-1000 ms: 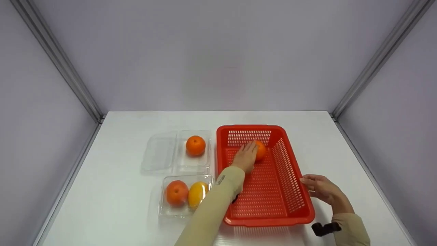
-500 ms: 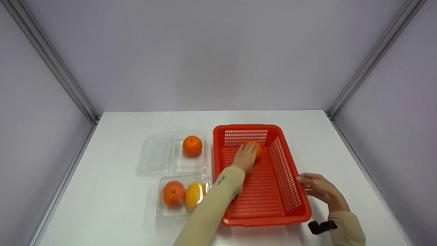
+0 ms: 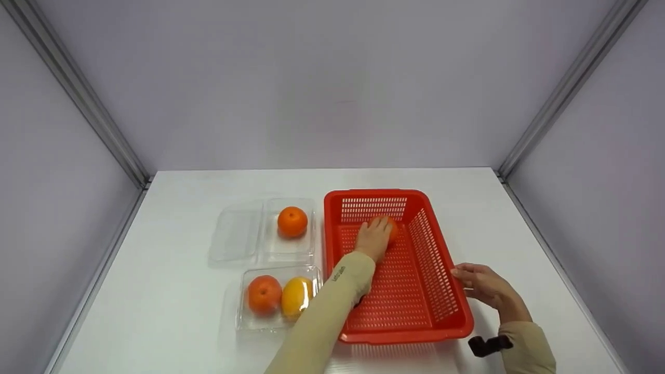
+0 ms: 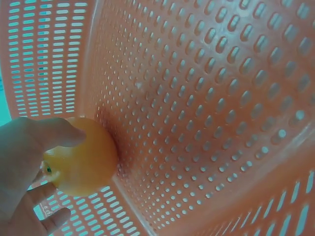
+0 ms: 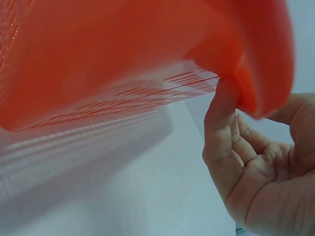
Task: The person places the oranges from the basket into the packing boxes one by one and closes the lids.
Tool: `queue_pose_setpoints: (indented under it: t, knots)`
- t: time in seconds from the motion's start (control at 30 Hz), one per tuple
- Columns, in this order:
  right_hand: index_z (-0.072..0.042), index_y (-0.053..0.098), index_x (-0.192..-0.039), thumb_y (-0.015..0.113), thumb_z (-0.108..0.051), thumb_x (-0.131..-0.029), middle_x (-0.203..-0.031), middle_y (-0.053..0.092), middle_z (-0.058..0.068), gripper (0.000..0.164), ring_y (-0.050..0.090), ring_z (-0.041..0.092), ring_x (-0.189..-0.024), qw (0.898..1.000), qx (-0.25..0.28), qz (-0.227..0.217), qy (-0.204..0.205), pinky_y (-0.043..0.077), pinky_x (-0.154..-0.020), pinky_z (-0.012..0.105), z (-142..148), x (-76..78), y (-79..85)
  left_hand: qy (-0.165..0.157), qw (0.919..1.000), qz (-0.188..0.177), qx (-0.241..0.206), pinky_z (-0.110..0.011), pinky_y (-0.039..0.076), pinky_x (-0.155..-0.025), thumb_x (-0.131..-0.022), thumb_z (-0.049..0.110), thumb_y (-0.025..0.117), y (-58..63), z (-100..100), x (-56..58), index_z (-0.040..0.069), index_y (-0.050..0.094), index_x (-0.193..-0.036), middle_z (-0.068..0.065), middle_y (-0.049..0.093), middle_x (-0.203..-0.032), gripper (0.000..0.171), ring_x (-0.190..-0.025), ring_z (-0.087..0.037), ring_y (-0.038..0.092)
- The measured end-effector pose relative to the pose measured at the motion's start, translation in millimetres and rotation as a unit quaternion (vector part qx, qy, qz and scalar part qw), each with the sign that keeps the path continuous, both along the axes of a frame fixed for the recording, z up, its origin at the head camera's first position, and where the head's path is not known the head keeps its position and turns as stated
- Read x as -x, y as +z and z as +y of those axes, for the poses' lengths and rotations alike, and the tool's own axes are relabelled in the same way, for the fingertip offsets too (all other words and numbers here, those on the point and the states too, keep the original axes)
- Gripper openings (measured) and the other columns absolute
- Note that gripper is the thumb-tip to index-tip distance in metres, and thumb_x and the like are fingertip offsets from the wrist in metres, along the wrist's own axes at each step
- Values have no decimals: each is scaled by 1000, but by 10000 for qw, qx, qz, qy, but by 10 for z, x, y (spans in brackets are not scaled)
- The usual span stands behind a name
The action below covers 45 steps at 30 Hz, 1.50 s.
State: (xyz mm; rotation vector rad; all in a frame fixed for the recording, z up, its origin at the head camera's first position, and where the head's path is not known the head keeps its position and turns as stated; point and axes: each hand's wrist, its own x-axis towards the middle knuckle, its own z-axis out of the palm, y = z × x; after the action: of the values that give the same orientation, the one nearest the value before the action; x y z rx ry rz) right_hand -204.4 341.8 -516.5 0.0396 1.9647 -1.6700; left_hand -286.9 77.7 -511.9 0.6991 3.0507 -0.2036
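Observation:
A red perforated plastic basket [image 3: 400, 336] stands on the white table, right of centre. Inside, towards its far end, my left hand [image 3: 373, 243] grips an orange [image 3: 393, 232]. The left wrist view has the thumb over the orange [image 4: 88, 164] and the fingers curled about its far side, partly hidden. At the basket's right side, my right hand [image 3: 486, 286] pinches the rim. Close up in the right wrist view, the right hand's forefinger [image 5: 221, 128] bends under the rim of the basket [image 5: 123, 49], with the thumb mostly hidden behind it.
Left of the basket lies an opened clear plastic box [image 3: 291, 249] with one orange [image 3: 292, 222] in it, its lid [image 3: 236, 234] folded out leftwards. Nearer, a second clear box [image 3: 254, 326] holds an orange-red fruit [image 3: 264, 294] and a yellow fruit [image 3: 296, 297]. Walls enclose the table.
My left hand's fingers have bent more over the orange in the basket. The right hand keeps its hold on the rim. The whole view has shifted slightly.

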Motion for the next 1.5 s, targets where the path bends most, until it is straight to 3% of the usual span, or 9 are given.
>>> queue_pose_setpoints:
  t: [0.13,0.3,0.43,0.73,0.93,1.13,1.5]
  knots:
    - [-3,56,-120,54,-29,-98,-100,69,-7,35,67,10,-94,10000,-59,9,-25,58,-84,29,14,1,-1,-82,9999,-132,34,-31,43,-107,-90,30,65,15,22,-10,20,43,-140,3,44,-146,55,-135,-14,43]
    - [-2,56,-120,54,-30,-98,-100,69,-7,35,67,10,-94,10000,-34,4,-27,58,-84,30,4,7,-13,68,9975,-700,43,-35,43,-109,-88,34,68,-93,-35,-54,19,47,-136,2,46,-140,55,-132,-16,45]
    - [-2,56,-120,54,-29,-98,-100,69,-6,35,67,11,-95,10000,-3,26,10,58,-84,30,0,2,-23,133,9955,-899,-270,-39,44,-109,-84,30,74,-148,-102,-72,18,49,-135,-1,48,-140,59,-132,-21,45]
    - [-3,56,-121,53,-27,-98,-100,70,-7,34,68,10,-94,9998,155,33,90,57,-85,31,4,17,-12,188,9885,-1156,-954,-41,46,-108,-74,16,82,-136,-211,-24,12,50,-133,-12,51,-136,67,-127,-30,50]
    - [-5,58,-119,53,-28,-98,-99,70,-7,31,68,10,-93,9999,109,17,71,57,-84,30,10,28,-11,174,9838,-1383,-1128,-42,46,-108,-72,15,84,-109,-239,-14,10,47,-134,-14,51,-136,73,-128,-30,49]
    - [-3,57,-120,53,-28,-99,-99,69,-7,33,68,10,-93,10000,71,21,45,58,-84,30,21,29,-14,104,9864,-1250,-1062,-40,50,-103,-70,17,86,-112,-232,-32,10,49,-133,-13,53,-133,74,-124,-29,51]
    - [-4,57,-120,52,-28,-99,-100,69,-8,32,68,9,-94,9998,136,44,124,58,-84,30,40,36,-21,34,9821,-1378,-1282,-42,49,-103,-69,15,86,-89,-260,-21,8,50,-131,-16,55,-129,72,-122,-30,53]
